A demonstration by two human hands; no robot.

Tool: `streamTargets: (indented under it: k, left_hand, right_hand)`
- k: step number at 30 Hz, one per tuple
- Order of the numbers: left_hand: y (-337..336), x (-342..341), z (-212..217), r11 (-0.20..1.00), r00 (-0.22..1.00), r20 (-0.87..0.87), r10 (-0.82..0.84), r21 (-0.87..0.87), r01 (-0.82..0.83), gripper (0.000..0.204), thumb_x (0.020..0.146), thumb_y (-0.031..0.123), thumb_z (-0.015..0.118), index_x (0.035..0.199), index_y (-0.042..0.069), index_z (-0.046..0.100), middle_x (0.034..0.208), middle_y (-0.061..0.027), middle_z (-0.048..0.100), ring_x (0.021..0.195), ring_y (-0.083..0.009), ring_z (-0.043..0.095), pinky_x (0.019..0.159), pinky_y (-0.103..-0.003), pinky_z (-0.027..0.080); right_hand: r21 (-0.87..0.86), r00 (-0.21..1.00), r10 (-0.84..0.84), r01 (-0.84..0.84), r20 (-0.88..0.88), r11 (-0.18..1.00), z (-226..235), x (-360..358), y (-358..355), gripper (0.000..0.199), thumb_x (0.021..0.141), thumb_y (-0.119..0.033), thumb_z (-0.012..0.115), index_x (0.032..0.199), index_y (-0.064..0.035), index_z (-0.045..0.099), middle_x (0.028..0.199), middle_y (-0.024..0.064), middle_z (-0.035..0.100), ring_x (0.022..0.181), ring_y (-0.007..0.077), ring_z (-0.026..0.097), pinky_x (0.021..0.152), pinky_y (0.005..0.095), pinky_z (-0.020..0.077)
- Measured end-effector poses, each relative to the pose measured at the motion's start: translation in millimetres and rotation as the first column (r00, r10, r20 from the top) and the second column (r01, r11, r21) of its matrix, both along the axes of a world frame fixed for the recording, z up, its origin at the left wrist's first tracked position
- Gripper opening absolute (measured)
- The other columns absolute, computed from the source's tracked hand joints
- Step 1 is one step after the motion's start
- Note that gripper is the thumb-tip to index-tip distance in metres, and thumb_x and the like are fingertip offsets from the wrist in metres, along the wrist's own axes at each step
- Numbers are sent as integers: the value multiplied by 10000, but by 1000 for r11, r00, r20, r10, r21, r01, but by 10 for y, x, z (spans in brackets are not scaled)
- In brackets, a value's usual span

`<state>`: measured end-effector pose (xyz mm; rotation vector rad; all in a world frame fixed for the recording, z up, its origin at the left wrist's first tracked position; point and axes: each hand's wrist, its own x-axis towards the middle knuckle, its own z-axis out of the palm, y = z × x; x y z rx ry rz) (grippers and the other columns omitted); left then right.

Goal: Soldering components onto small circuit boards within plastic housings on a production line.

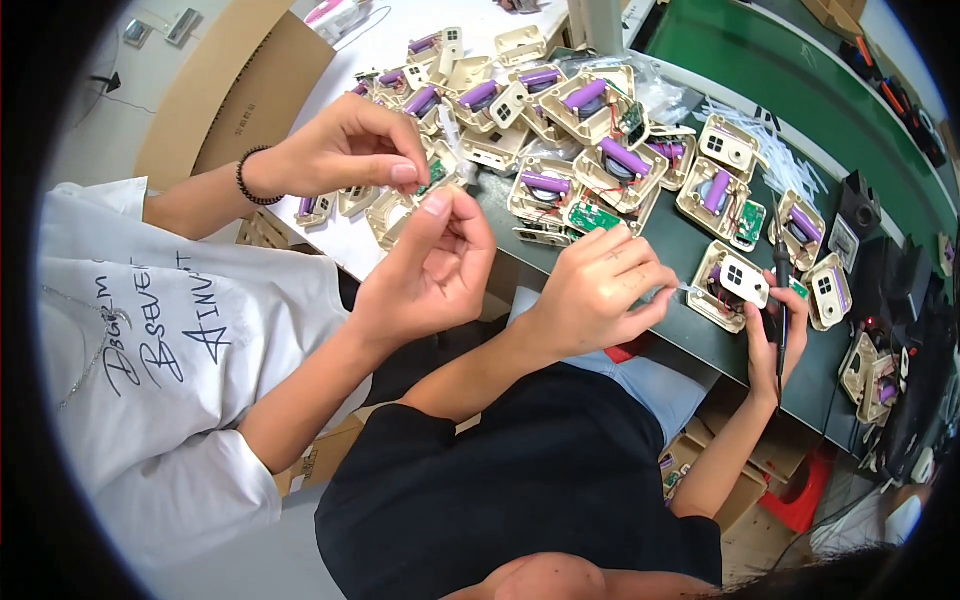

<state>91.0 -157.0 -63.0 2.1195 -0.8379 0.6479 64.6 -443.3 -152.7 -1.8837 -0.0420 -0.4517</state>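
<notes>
Beige housing (733, 287) with a white button pad lies open-side up near the near edge of the tabletop (820, 375), right between our two hands and touching both. Our left hand (600, 292) is curled closed just to its left, fingers pinching a thin pale strand whose free end points right, into the housing's left rim. Our right hand (772, 338) sits at its right corner, closed around a dark pen-shaped tool (780, 285). The tool's long axis runs away from the near edge, alongside the housing's right side. Where its tip rests we cannot tell. The left hand is slightly the nearer to the opening.

The housing is a rounded, squarish shell, tilted a little, with thin red wires showing inside.

Beyond it, similar shells (590, 110) holding purple cylindrical cells and small green boards crowd the tabletop toward its far edge. At the left, a co-worker in a white sleeve pinches a small part (432, 186) between both hands.
</notes>
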Motion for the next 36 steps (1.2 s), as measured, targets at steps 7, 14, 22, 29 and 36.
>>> streamTargets:
  k: [7, 14, 22, 29, 36]
  left_hand:
    - [32, 53, -25, 997, 999, -38, -28, -70, 25, 169, 732, 48, 832, 872, 96, 751, 786, -15, 639, 687, -204, 549, 605, -329, 456]
    - [71, 188, -534, 998, 998, 17, -61, 17, 61, 217, 702, 15, 815, 890, 89, 737, 794, -28, 637, 682, -213, 577, 597, -347, 458]
    - [1, 122, -833, 998, 996, 71, -57, 2, 57, 190, 706, 38, 805, 853, 99, 702, 762, -19, 616, 660, -218, 603, 593, -352, 474]
    - [-242, 48, -583, 994, 988, -152, -22, 104, 38, 130, 723, 56, 784, 771, 78, 665, 736, -25, 593, 661, -219, 593, 564, -350, 480]
    - [-389, 58, -472, 986, 990, -126, -67, 144, 85, 146, 690, 53, 769, 750, 94, 643, 729, -29, 575, 669, -223, 582, 554, -362, 469]
  right_hand:
    - [54, 1000, -12, 13, -7, 998, -2, -9, -2, 376, 850, -29, 800, 1155, -82, 586, 1274, 153, 712, 911, 126, 572, 872, 286, 487]
    - [80, 1000, 8, -6, -21, 997, 69, 14, 50, 396, 847, -15, 820, 1165, -83, 594, 1284, 157, 707, 909, 93, 553, 849, 265, 498]
    - [47, 1000, 4, -4, 2, 999, 27, 14, 29, 398, 819, -17, 840, 1133, -70, 601, 1237, 155, 741, 889, 87, 557, 836, 251, 497]
    - [72, 999, -21, 18, 39, 997, 33, 32, 65, 415, 803, -40, 867, 1129, -70, 612, 1202, 158, 758, 842, 111, 653, 796, 277, 554]
    - [43, 998, -4, 2, 64, 999, 38, 46, 56, 404, 808, -40, 863, 1129, -72, 619, 1229, 153, 740, 924, 123, 637, 845, 285, 534]
